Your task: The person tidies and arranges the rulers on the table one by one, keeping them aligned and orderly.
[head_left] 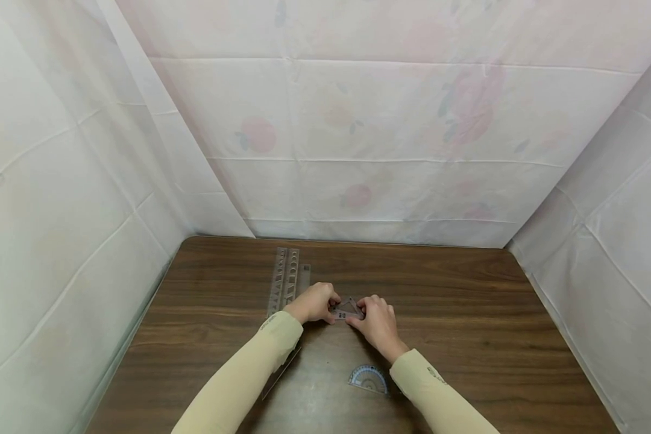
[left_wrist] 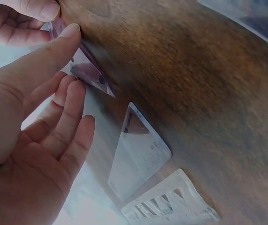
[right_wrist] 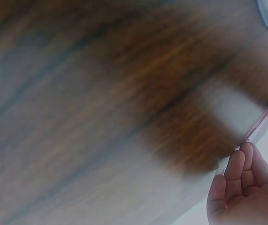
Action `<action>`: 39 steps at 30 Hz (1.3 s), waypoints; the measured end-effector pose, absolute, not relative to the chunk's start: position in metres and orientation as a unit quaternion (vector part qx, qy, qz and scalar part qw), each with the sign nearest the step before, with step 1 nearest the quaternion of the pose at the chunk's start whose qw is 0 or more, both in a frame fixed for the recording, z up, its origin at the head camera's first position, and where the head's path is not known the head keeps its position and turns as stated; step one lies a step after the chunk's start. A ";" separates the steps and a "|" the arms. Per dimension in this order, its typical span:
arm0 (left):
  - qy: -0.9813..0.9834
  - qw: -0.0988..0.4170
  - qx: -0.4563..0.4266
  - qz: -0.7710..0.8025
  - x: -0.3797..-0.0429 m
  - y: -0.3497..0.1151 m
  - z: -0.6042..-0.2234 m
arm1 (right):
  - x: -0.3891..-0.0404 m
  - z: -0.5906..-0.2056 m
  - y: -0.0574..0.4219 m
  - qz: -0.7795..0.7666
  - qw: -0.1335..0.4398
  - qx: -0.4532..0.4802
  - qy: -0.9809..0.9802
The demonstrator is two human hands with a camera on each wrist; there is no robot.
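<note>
A small clear purple-tinted set square (head_left: pixel 349 308) is held between both hands over the table. My left hand (head_left: pixel 316 302) pinches its left corner between thumb and fingers, and in the left wrist view the other fingers (left_wrist: pixel 72 108) are spread loosely below. At the opposite corner my right hand (head_left: pixel 378 322) pinches it with thumb and fingertips. In the right wrist view, only a thin pink edge of the set square (right_wrist: pixel 258 126) shows at the fingertips. Just left of the left hand lies a clear ruler (head_left: pixel 304 275), partly hidden by it.
A transparent stencil ruler (head_left: pixel 284 278) with cut-out shapes lies left of the clear ruler. Nearer the front, a clear protractor (head_left: pixel 369 379) with blue markings lies beside the right sleeve. A thin straight edge (head_left: pixel 281 374) shows by the left forearm. White patterned cloth (head_left: pixel 358 144) surrounds the wooden table (head_left: pixel 466 313).
</note>
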State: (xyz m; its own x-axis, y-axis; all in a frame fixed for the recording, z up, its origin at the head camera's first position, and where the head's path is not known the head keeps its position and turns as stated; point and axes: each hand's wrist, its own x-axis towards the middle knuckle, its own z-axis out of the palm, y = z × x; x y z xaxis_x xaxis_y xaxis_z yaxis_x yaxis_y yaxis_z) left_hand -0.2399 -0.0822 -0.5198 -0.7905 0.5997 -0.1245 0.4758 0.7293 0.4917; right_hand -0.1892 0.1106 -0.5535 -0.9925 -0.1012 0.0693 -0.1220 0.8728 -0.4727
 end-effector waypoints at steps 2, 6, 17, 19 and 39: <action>0.920 0.135 0.286 0.232 -0.239 -0.085 -0.519 | -0.189 -0.553 0.110 0.247 0.023 0.060 -0.967; 0.921 0.128 0.264 0.257 -0.237 -0.093 -0.515 | -0.191 -0.549 0.111 0.248 0.035 0.062 -0.966; 0.936 0.070 0.211 0.273 -0.224 -0.122 -0.489 | -0.190 -0.523 0.100 0.285 0.044 0.104 -0.952; 0.939 0.062 0.202 0.270 -0.219 -0.129 -0.486 | -0.188 -0.518 0.096 0.293 0.048 0.120 -0.947; 0.962 0.005 0.100 0.254 -0.153 -0.193 -0.497 | -0.174 -0.503 0.059 0.302 0.025 0.270 -0.914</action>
